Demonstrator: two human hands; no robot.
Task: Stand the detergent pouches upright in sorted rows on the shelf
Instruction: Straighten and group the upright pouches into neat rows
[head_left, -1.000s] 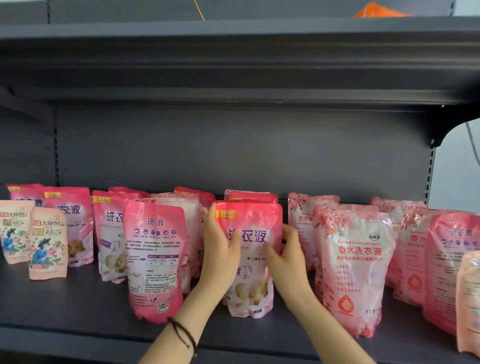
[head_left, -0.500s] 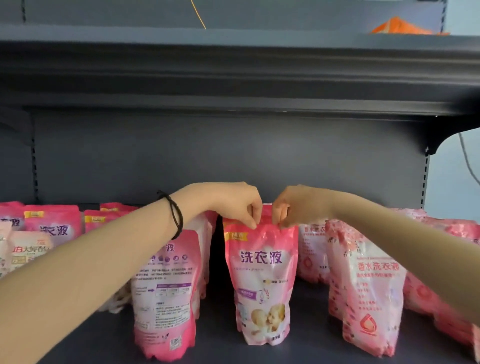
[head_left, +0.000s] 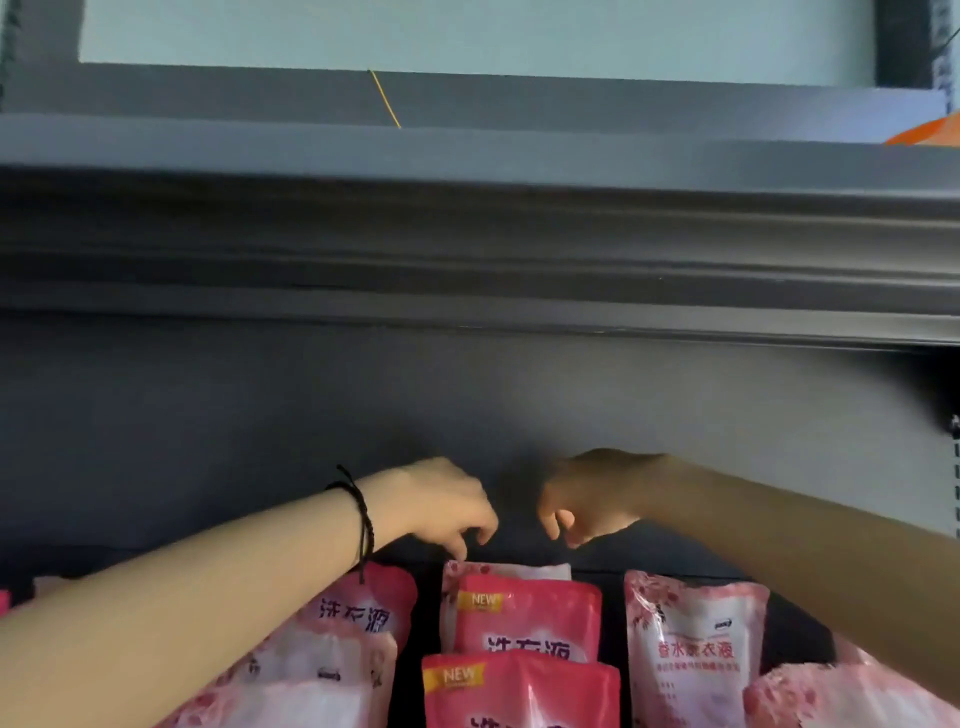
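Pink and pale floral detergent pouches stand on a dark shelf at the bottom of the head view. In the middle row a pink "NEW" pouch (head_left: 519, 693) stands in front, a second pink pouch (head_left: 527, 618) behind it, and a pale pouch (head_left: 519, 570) at the back. My left hand (head_left: 447, 506), fingers curled downward, has a fingertip at the pale pouch's top left corner; whether it pinches is unclear. My right hand (head_left: 587, 499) hovers just above the same pouch with fingers curled, holding nothing.
More pouches stand under my left forearm (head_left: 363, 613) and to the right, including a floral pouch (head_left: 696, 644). The upper shelf board (head_left: 467, 234) overhangs close above my hands. The grey back panel (head_left: 234, 426) is just behind them. Something orange (head_left: 935, 132) lies on the upper shelf.
Both hands let go of the front pink pouch's top edge and reached further back over the row. The camera tilted upward, so the shelf floor dropped out of view.
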